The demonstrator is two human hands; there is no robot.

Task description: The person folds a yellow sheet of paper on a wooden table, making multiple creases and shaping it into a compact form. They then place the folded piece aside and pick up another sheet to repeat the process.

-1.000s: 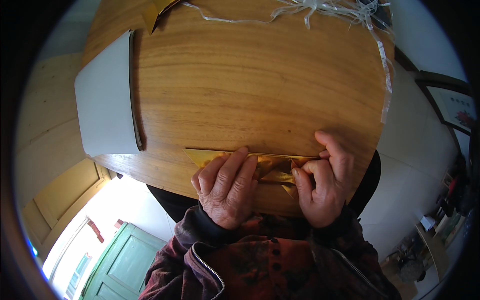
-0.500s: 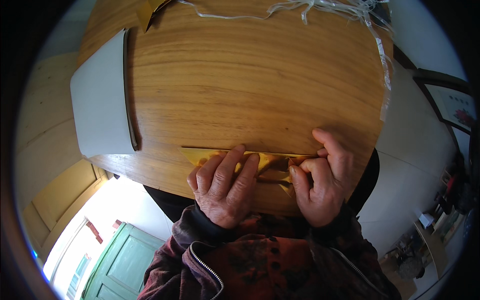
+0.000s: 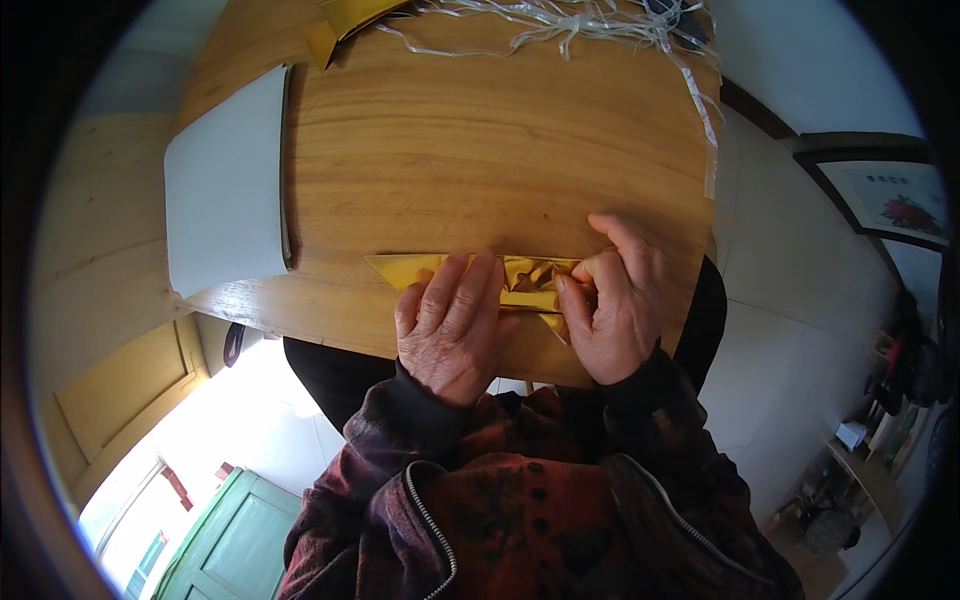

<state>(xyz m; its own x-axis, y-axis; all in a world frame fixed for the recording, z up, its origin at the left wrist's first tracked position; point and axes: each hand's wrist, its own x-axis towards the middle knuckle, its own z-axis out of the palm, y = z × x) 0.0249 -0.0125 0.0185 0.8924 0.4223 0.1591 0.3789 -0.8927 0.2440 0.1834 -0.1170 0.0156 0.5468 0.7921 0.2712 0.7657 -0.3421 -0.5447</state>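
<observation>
A strip of shiny gold foil paper [image 3: 530, 283], folded long and narrow, lies along the near edge of the table. Its left end comes to a point, and a small triangular corner hangs toward me below the right part. My left hand [image 3: 448, 325] lies across the strip's left half, fingers stretched out and pressing it to the wood. At the right end, the thumb and bent forefinger of my right hand [image 3: 617, 308] pinch the paper. That hand covers the strip's right tip. Creases and bright glints show between the two hands.
On the table's left lies a flat white folder-like stack [image 3: 228, 185]. Another folded gold piece [image 3: 357, 14] rests at the far edge, beside a tangle of clear plastic strips [image 3: 600, 22] that trails down the right edge. The wooden tabletop [image 3: 450, 150] stretches between them.
The whole view has shifted, so table and hands sit higher in the picture. My left fingers have drawn closer together on the strip. My right hand still pinches its right end.
</observation>
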